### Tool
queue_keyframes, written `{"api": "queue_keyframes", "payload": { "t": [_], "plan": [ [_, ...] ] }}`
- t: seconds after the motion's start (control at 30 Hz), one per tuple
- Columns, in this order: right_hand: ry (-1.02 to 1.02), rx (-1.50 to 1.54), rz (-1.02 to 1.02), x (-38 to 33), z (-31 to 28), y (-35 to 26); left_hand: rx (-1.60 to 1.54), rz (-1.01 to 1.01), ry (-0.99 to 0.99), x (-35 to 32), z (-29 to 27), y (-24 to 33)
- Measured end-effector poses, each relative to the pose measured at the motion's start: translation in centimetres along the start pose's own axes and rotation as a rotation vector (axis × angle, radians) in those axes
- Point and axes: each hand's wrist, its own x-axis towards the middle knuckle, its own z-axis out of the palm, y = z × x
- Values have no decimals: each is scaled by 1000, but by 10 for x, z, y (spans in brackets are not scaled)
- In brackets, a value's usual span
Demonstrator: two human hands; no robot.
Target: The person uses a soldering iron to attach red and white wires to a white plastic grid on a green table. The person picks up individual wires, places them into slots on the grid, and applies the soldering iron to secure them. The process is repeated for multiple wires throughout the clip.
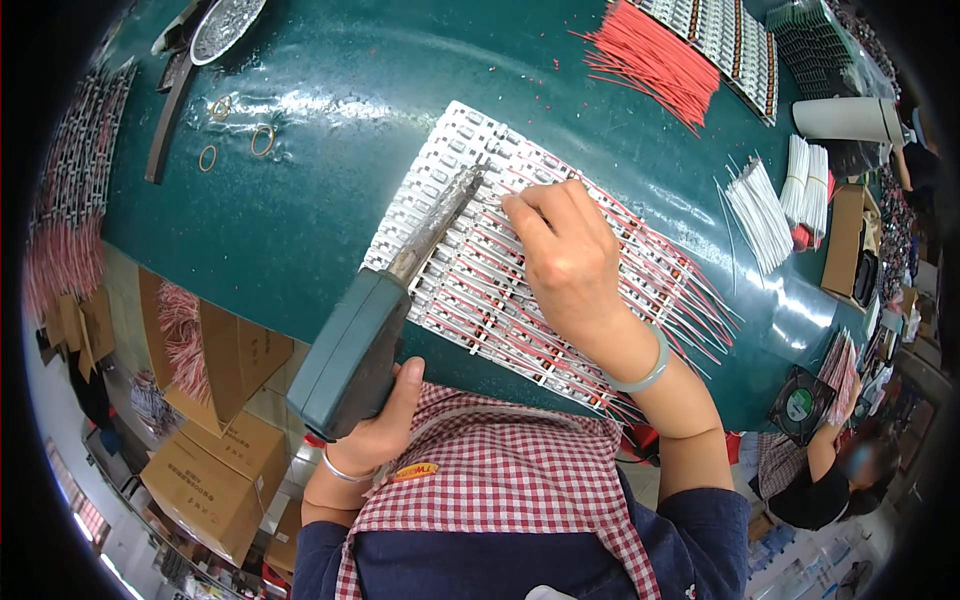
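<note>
My left hand (385, 428) is wrapped round the handle of a dark green soldering gun (350, 340). Its long, discoloured metal tip (438, 222) reaches over a white panel of small circuit boards (418, 185) that lies aslant on the table. Rows of thin red and white wires (690, 310) run across the panel and stick out past its right edge. Over the panel's upper middle, my right hand (572, 255) is closed in a pinch close to the gun's tip. What sits between its fingertips is too small to make out, possibly a wire end.
On the green table (300, 220), a pile of red wires (655, 65) lies at the back beside more board panels (745, 60). White wire bundles (760, 215) are at right, with rubber bands (263, 140) and a metal dish (225, 30) at far left. Cardboard boxes (215, 490) stand below left. Another person works at lower right.
</note>
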Motion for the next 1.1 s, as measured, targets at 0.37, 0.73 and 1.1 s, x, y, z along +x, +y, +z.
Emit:
{"api": "queue_keyframes", "payload": {
  "t": [0.37, 0.73, 1.1],
  "plan": [
    [59, 16, 42, 6, -4, 10, -1, -205, -22, 10, 6, 5],
    [22, 21, 67, 6, -3, 5, -17, -144, 11, 17, 14, -4],
    [28, 6, 22, 5, 0, 8, 22, -18, 32, 12, 10, -5]
  ]
}}
